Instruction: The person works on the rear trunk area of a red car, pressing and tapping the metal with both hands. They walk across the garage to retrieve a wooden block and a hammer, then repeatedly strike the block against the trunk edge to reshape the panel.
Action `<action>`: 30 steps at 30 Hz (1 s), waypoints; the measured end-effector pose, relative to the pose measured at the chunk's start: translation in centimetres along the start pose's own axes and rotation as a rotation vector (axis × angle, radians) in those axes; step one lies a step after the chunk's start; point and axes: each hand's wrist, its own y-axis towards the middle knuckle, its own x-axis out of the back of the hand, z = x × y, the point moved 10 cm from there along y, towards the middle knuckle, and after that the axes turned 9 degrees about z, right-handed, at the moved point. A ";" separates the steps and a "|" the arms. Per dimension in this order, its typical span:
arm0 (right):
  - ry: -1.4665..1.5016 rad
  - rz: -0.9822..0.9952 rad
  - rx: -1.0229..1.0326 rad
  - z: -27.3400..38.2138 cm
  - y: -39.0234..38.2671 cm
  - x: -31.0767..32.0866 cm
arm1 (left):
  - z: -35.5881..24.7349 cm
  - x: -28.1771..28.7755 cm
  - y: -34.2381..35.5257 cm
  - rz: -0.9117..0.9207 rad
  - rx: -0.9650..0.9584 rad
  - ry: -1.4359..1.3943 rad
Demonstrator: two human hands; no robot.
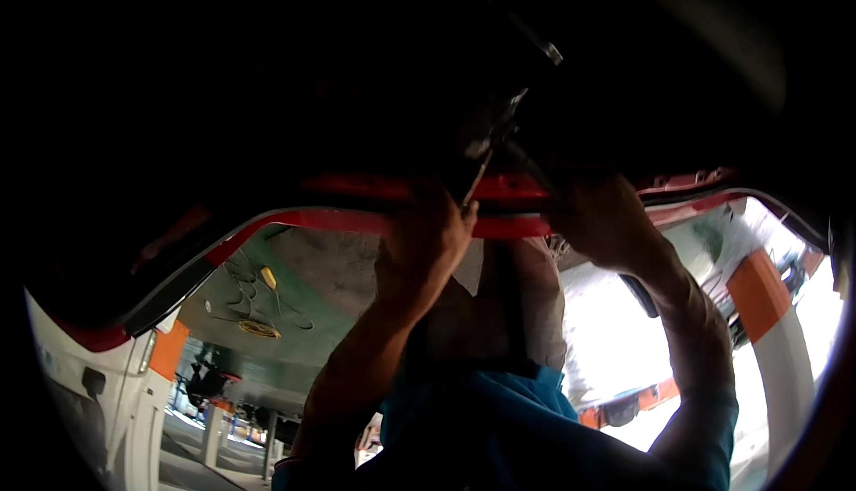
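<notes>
My left hand (428, 246) is raised at the red car body edge (330, 223) with its black seal, fingers closed on a thin metal tool (477, 179) that reaches into a dark recess. My right hand (602, 223) is beside it on the right, fingers closed on a dark rod-like handle (532, 165); their tips are in shadow. Where both tools meet is a small metal fitting (490, 134), dimly lit. The interior around it is too dark to make out.
A coiled cord (259, 328) and a yellow object (268, 277) lie on the green-grey floor (316, 357). An orange-and-white pillar (762, 308) stands right; a white vehicle (94, 384) is at left. My blue-clothed body fills the lower middle.
</notes>
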 end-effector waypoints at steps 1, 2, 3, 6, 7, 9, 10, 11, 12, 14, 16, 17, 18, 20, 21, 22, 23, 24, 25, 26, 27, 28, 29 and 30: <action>0.011 -0.094 0.049 -0.4 -0.4 0.6 | 0.7 0.0 -0.1 0.038 -0.036 0.020; 0.016 -0.188 0.116 -1.2 -0.8 1.2 | 2.7 -0.4 -0.2 0.126 0.123 -0.005; 0.086 -0.228 0.122 -2.2 -1.2 1.8 | 4.8 -0.5 -0.5 -0.117 0.076 0.135; 0.330 -0.362 0.071 -5.0 -2.4 3.0 | 9.1 3.2 0.9 0.008 0.207 -0.254; 0.411 -0.413 0.053 -5.6 -2.8 3.5 | 9.1 5.4 0.8 -0.211 0.067 -0.288; 0.538 -0.425 -0.057 -7.7 -3.4 3.3 | 8.7 5.7 2.1 -0.212 -0.066 -0.238; 0.606 -0.347 -0.136 -7.8 -3.7 3.1 | 7.8 5.8 2.6 -0.208 -0.134 -0.218; 0.624 -0.343 -0.135 -8.0 -3.9 3.0 | 6.9 5.1 3.2 -0.143 -0.150 -0.227; 0.641 -0.340 -0.134 -8.2 -4.0 2.7 | 5.5 4.3 3.7 -0.077 -0.165 -0.235; 0.609 -0.348 -0.128 -8.4 -4.6 2.6 | 1.7 2.7 4.8 0.081 -0.235 -0.331; 0.516 -0.366 -0.112 -8.1 -4.9 2.6 | -2.1 0.5 5.5 0.168 -0.347 -0.312; 0.477 -0.381 -0.069 -7.7 -4.9 2.7 | -3.5 -0.7 5.7 0.230 -0.409 -0.326; 0.436 -0.394 -0.025 -7.3 -4.9 2.9 | -4.3 -1.1 5.8 0.250 -0.440 -0.351; 0.358 -0.357 0.012 -6.6 -4.5 2.8 | -5.4 -1.7 5.8 0.291 -0.501 -0.396; 0.317 -0.306 0.006 -6.2 -4.2 2.6 | -5.5 -1.7 5.9 0.291 -0.504 -0.402; 0.275 -0.255 0.000 -5.9 -3.9 2.4 | -5.5 -1.6 6.0 0.290 -0.508 -0.408; 0.202 -0.204 -0.015 -5.9 -3.5 1.8 | -5.4 -1.6 6.1 0.289 -0.511 -0.415; 0.128 -0.153 -0.030 -6.0 -3.1 1.0 | -5.4 -1.4 6.1 0.266 -0.533 -0.440; 0.053 -0.105 -0.049 -6.1 -2.8 0.2 | -5.6 -1.3 6.1 0.242 -0.562 -0.464; -0.027 -0.100 -0.066 -6.0 -2.6 -0.3 | -5.8 -1.0 6.1 0.217 -0.590 -0.489; -0.108 -0.094 -0.084 -5.6 -2.4 -1.0 | -5.8 -1.3 6.3 0.261 -0.586 -0.524; -0.194 -0.084 -0.095 -5.1 -2.3 -1.3 | -5.6 -1.3 6.5 0.299 -0.574 -0.563; -0.154 -0.084 -0.117 -5.3 -2.4 -1.3 | -5.5 -1.4 6.6 0.337 -0.563 -0.602; -0.114 -0.084 -0.140 -5.4 -2.6 -1.2 | -5.5 -1.1 6.7 0.320 -0.571 -0.583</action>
